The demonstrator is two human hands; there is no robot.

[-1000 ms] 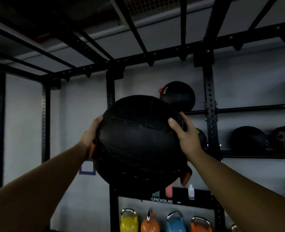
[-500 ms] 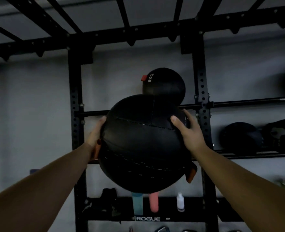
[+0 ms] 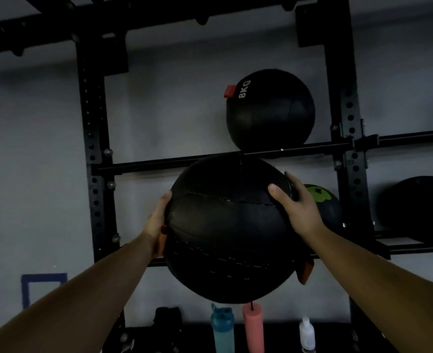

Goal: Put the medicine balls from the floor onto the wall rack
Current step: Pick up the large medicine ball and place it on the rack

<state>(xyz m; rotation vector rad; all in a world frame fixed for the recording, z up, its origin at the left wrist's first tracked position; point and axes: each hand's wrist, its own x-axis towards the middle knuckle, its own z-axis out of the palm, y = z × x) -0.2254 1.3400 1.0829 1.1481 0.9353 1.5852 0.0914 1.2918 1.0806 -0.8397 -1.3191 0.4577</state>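
Black medicine ball [image 3: 230, 225] is clamped between left hand [image 3: 156, 222] and right hand [image 3: 296, 207], held up just below rack bar [image 3: 159, 164]; 8kg ball [image 3: 271, 110] is seated on the bar, above-right.

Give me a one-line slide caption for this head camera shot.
Both hands, left hand and right hand, lift a black medicine ball toward the wall rack.

1. Both bare forearms stretched up and forward, converging.
2. Left hand [image 3: 156, 220] pressed flat to the ball's [image 3: 230, 228] left side, fingers up.
3. Right hand [image 3: 299, 207] spread over its upper right, thumb forward.
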